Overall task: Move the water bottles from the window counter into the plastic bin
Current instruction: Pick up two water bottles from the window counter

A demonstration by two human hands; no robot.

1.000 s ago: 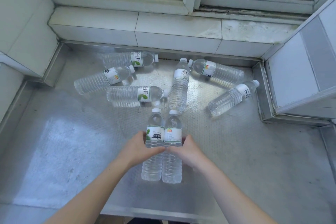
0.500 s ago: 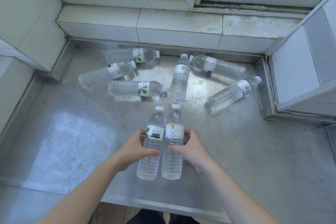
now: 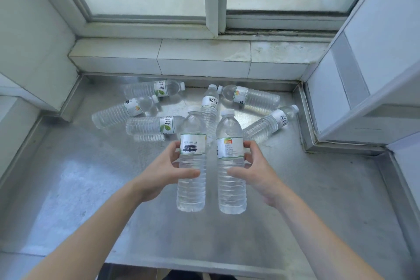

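Head view: your left hand [image 3: 167, 169] is wrapped around a water bottle with a black-printed label [image 3: 191, 161], thumb across its front. Your right hand [image 3: 254, 169] is wrapped around a water bottle with an orange-marked label [image 3: 230, 163]. Both bottles are upright, caps up, just beside each other, above the metal counter [image 3: 68, 188]. Beyond your hands, six water bottles [image 3: 150, 125] lie on their sides near the tiled sill [image 3: 204, 59]. No plastic bin is in view.
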